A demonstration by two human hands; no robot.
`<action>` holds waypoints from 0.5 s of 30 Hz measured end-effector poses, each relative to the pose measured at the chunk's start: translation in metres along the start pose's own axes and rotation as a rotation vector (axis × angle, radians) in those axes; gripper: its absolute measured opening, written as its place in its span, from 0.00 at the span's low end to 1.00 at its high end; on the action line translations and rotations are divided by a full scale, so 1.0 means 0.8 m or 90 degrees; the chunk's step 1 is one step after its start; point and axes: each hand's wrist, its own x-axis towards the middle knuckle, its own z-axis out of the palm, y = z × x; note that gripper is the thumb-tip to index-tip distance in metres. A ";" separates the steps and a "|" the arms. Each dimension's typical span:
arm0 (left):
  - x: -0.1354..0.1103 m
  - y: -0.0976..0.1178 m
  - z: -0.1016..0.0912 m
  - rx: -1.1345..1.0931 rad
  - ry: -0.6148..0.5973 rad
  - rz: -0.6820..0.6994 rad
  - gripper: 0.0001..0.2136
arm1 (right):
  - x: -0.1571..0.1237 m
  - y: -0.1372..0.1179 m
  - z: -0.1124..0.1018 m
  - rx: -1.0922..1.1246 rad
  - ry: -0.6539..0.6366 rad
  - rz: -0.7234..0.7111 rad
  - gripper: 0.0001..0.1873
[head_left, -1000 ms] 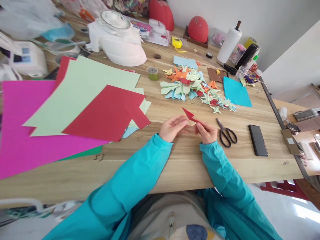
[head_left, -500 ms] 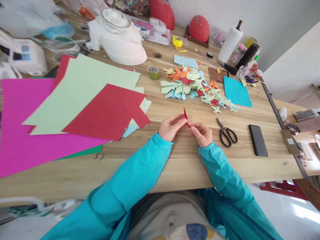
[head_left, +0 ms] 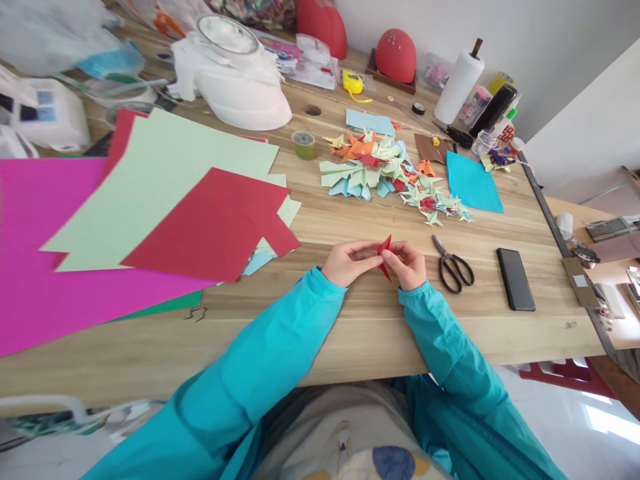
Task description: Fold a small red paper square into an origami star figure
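A small piece of folded red paper (head_left: 385, 245), pointed at both ends, is pinched between my two hands above the table. My left hand (head_left: 350, 261) grips it from the left with thumb and fingers. From the right, my right hand (head_left: 407, 264) holds it, thumb and forefinger closed on its middle. Fingertips hide part of the folds. Beyond my hands lies a heap of folded paper pieces (head_left: 363, 172) in pale green, orange, red and light blue. Black-handled scissors (head_left: 453, 264) rest to the right of my right hand.
Large sheets of red paper (head_left: 210, 223), pale green paper (head_left: 175, 153) and magenta paper (head_left: 50, 293) overlap at the left. A phone (head_left: 515, 280) lies right of the scissors. Farther back are a turquoise square (head_left: 474, 182), a thread spool (head_left: 304, 145) and a yellow tape measure (head_left: 353, 82).
The red paper has turned and shifted slightly right and nearer to me. My hands have come closer together, and the right fingers now grip its middle instead of its lower end.
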 end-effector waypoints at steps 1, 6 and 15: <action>0.000 0.000 0.000 -0.003 0.002 0.001 0.23 | 0.000 0.000 0.000 0.005 0.000 0.001 0.16; -0.001 0.001 0.002 -0.007 0.008 -0.012 0.23 | 0.001 0.002 -0.001 0.026 0.009 0.016 0.15; -0.001 0.005 0.002 -0.008 0.000 -0.027 0.20 | 0.003 -0.002 0.001 0.064 0.037 0.020 0.16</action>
